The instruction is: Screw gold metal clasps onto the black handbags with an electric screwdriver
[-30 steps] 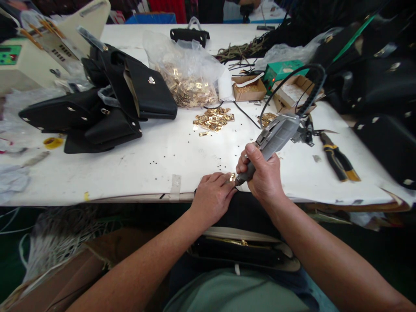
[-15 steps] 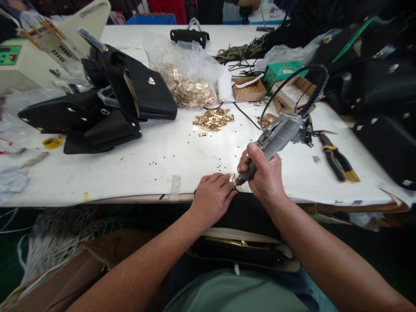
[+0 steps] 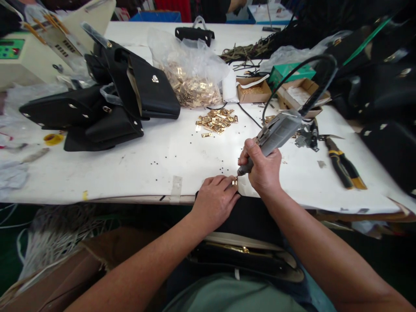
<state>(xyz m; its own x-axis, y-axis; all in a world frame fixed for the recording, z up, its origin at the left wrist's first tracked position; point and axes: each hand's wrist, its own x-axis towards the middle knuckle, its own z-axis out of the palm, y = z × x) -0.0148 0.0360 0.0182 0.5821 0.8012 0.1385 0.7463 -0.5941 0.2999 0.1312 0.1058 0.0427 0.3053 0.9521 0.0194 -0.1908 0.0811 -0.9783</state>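
Observation:
My right hand (image 3: 264,169) is wrapped round a grey electric screwdriver (image 3: 281,130). The tool tilts down to the left, its tip at the far end of a small gold metal plate (image 3: 234,183). My left hand (image 3: 216,197) lies over the edge of a black handbag (image 3: 253,216), its fingertips pressing the plate in place; the fingers hide part of it. Resting on my lap against the table edge, the bag gapes open on the near side and shows a gold zipper (image 3: 238,249).
Gold plates lie in a pile (image 3: 217,121), with more in a plastic bag (image 3: 195,82). Black handbags (image 3: 152,86) stand at left. A cardboard box (image 3: 253,91) of small gold pieces is at the back. Pliers (image 3: 346,164) lie at right. A cable (image 3: 320,93) rises from the screwdriver.
The screwdriver tip has shifted from the plate's near end up to its far end. My left hand stays on the plate and bag. The whole view has shifted slightly.

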